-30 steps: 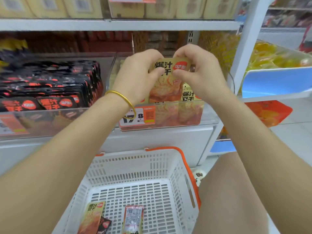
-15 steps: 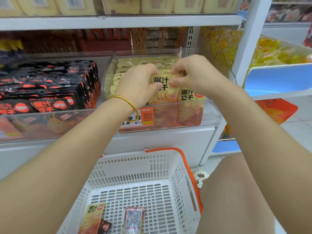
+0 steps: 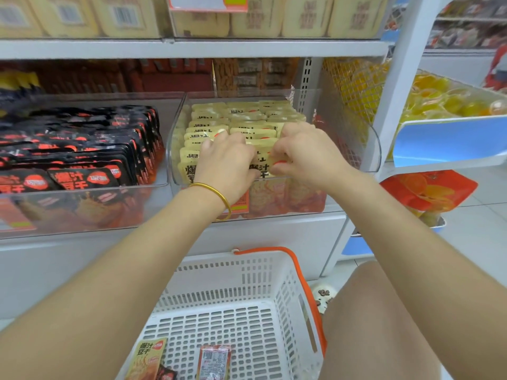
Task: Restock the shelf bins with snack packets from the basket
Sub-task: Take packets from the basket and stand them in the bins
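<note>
Both hands are in the clear plastic bin at twelve o'clock, close together. The left hand, a smooth gold bangle on its wrist, curls its fingers down onto the front yellow packets. The right hand, at one o'clock, pinches the top edge of a glossy yellow packet at the front of the row, thumb below and fingers bent over it. That packet stands upright among its neighbours, flat rectangular sachets packed in two tidy files running back into the bin.

At nine o'clock sits a second transparent bin, filled with black foil packets bearing orange-red ovals, overlapped like roof tiles. Above, at eleven to one o'clock, pale cream packs line the white metal shelf.

Down at six o'clock is the white plastic basket, its walls and floor a grid of slots, with an orange handle looping along its right rim. On its floor lie a yellow snack packet, a small dark packet just beside it, and a clear-windowed red-edged sachet a little to the right. At three o'clock, orange bags rest under a blue-fronted tray.
</note>
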Action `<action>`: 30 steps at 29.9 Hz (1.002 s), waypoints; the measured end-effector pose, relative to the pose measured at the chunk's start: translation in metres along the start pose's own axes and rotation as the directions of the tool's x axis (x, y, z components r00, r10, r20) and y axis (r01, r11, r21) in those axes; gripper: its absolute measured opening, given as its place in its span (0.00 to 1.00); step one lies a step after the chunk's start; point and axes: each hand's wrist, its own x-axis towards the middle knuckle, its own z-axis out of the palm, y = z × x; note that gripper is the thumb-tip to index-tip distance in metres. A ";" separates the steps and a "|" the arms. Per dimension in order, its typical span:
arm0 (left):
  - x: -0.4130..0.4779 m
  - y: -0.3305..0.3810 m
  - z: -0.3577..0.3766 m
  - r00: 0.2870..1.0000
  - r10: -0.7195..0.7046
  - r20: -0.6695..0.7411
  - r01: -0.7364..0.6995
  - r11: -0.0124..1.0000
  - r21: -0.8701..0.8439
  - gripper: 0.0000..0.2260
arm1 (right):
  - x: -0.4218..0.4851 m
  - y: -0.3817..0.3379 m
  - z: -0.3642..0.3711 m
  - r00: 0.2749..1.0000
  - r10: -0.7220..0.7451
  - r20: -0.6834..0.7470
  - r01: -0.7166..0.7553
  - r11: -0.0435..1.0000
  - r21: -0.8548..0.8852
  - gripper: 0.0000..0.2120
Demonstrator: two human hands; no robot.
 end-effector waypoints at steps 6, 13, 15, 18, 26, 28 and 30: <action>-0.065 -0.016 0.005 0.900 0.050 -0.433 -0.157 0.963 -0.217 0.09 | -0.035 -0.016 0.017 0.904 0.119 -0.410 -0.126 0.992 0.011 0.12; -0.153 -0.077 0.054 0.989 0.052 -0.142 -0.085 0.968 -0.237 0.10 | -0.068 -0.118 0.096 0.984 0.005 0.178 -0.064 0.944 0.325 0.08; -0.179 -0.099 0.081 0.996 0.014 0.086 0.006 0.976 -0.219 0.10 | -0.073 -0.141 0.145 0.877 -0.094 0.472 -0.070 0.945 0.319 0.08; -0.206 -0.120 0.113 0.893 -0.106 0.437 0.184 0.973 -0.141 0.11 | -0.093 -0.164 0.225 0.668 -0.191 0.719 -0.012 0.963 0.267 0.09; -0.238 -0.136 0.167 0.665 -0.240 0.707 0.313 0.949 0.028 0.12 | -0.158 -0.199 0.366 0.464 -0.085 0.882 -0.119 0.980 0.158 0.43; -0.243 -0.136 0.173 0.629 -0.248 0.737 0.325 0.945 0.041 0.12 | -0.174 -0.202 0.382 0.444 -0.062 0.894 -0.069 0.992 0.103 0.51; -0.245 -0.135 0.179 0.613 -0.261 0.746 0.349 0.936 0.040 0.12 | -0.188 -0.207 0.391 0.500 -0.043 0.865 0.040 0.999 0.027 0.50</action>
